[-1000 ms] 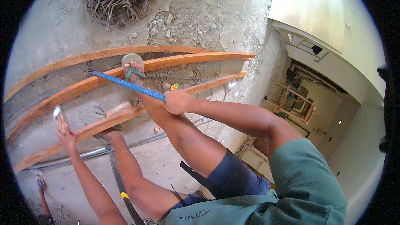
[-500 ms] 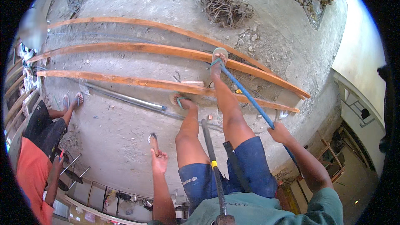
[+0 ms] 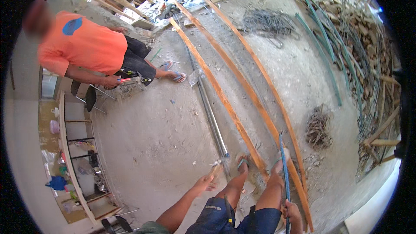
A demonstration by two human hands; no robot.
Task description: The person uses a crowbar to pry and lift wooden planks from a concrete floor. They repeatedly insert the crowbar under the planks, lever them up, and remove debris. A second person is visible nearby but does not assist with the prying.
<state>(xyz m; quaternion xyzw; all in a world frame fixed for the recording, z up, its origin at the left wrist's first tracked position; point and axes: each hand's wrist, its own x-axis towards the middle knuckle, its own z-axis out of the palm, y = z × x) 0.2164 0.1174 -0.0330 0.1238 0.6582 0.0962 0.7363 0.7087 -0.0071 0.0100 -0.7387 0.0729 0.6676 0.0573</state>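
My right hand [image 3: 292, 213] is closed around a long blue rod [image 3: 285, 171], whose far end reaches down beside my right foot at the middle plank. My left hand [image 3: 205, 183] is held out over the floor left of my legs. A short brown thing with a whitish tip [image 3: 215, 169] sticks out from it, too blurred to name. My right foot [image 3: 281, 156] rests at the middle wooden plank [image 3: 242, 80]; my left foot [image 3: 242, 161] is beside the near plank [image 3: 219, 91]. The third plank [image 3: 255, 58] lies farther right.
A person in an orange shirt [image 3: 89, 43] stands at the left, holding a small red thing. Metal tubes [image 3: 212, 119] lie left of the planks. Wire bundles [image 3: 318, 128], green poles [image 3: 318, 50] and piled wood [image 3: 368, 47] are at the right; a shelf [image 3: 80, 147] stands left.
My view has swung left, bringing the person and the shelf more fully into sight. My right hand still grips the blue rod; my left arm is still held out.
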